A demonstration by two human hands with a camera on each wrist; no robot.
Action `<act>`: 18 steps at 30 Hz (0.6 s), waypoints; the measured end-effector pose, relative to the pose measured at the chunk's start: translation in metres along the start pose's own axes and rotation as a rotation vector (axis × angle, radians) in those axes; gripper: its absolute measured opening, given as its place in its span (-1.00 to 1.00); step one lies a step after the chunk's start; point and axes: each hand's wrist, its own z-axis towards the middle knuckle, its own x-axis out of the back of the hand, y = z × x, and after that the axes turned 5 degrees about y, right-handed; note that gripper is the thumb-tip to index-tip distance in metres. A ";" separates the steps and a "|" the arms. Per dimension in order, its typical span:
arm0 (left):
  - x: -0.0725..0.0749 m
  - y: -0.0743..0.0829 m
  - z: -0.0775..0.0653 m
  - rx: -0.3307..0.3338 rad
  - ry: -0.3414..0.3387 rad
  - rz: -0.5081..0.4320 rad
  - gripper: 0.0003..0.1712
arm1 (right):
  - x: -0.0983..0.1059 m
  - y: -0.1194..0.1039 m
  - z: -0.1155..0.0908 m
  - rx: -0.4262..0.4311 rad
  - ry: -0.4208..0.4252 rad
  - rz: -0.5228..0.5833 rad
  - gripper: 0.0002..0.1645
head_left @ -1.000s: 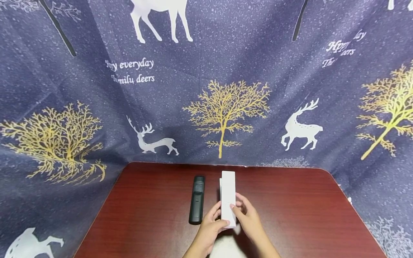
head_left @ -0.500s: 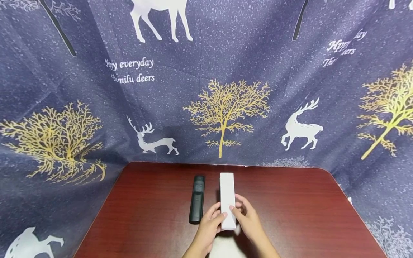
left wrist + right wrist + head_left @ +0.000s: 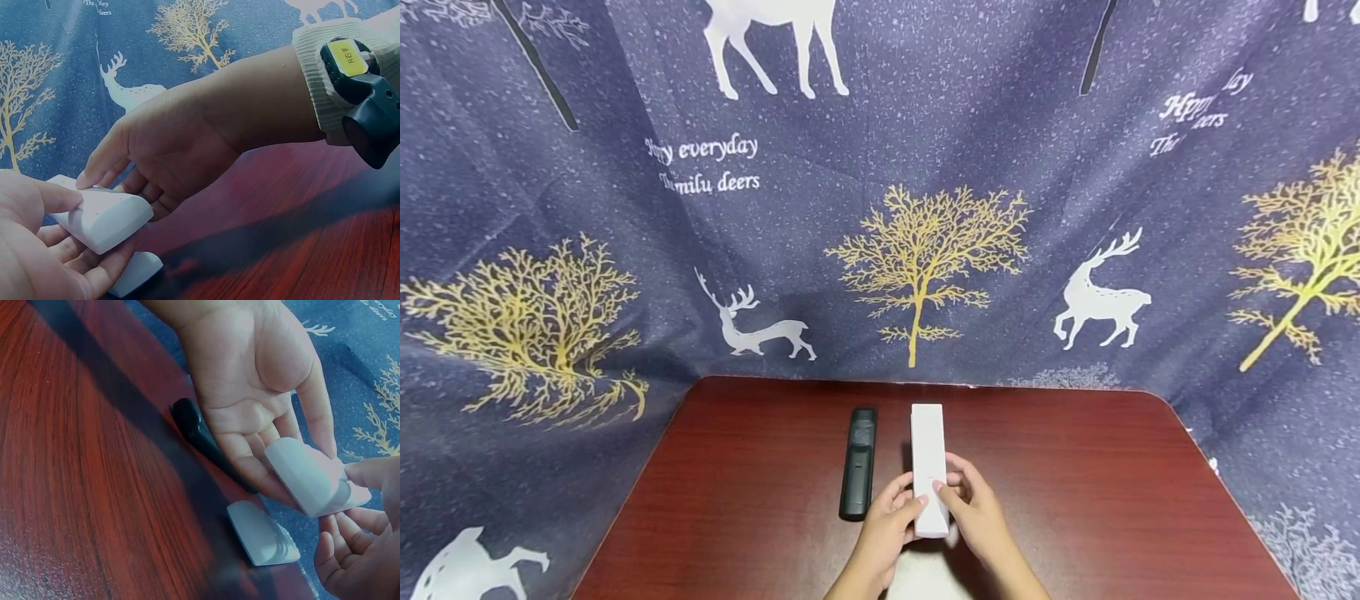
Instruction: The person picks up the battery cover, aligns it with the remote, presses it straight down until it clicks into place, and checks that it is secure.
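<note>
Both hands hold a long white remote control (image 3: 928,442) above the table, its plain side with a small notch facing up. My left hand (image 3: 882,529) grips its near left side, thumb on top and fingers beneath. From the right, my right hand (image 3: 981,515) pinches it with the thumb on the notch area. Under the held remote, a second white piece with a similar rounded end (image 3: 259,534) lies on the table; the held one hides it in the head view. A black remote control (image 3: 857,465) lies back side up to the left.
The red-brown wooden table (image 3: 752,483) ends at a patterned blue cloth (image 3: 865,292) with deer and trees, which hangs behind and at both sides. A pale patch (image 3: 925,575) shows between the forearms at the near edge.
The held white remote has shifted slightly toward me, covering the second white piece in the head view. My left thumb has moved from its near end up along its side.
</note>
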 end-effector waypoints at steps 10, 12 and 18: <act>-0.001 0.001 -0.001 0.004 0.001 0.002 -0.29 | 0.000 0.002 0.000 -0.003 0.002 -0.004 -0.36; 0.000 0.002 -0.001 0.007 0.005 0.007 -0.28 | 0.000 0.002 0.000 0.001 0.002 -0.008 -0.36; 0.000 0.001 -0.001 0.019 0.019 0.020 -0.27 | 0.000 0.002 -0.001 0.010 0.012 -0.019 -0.37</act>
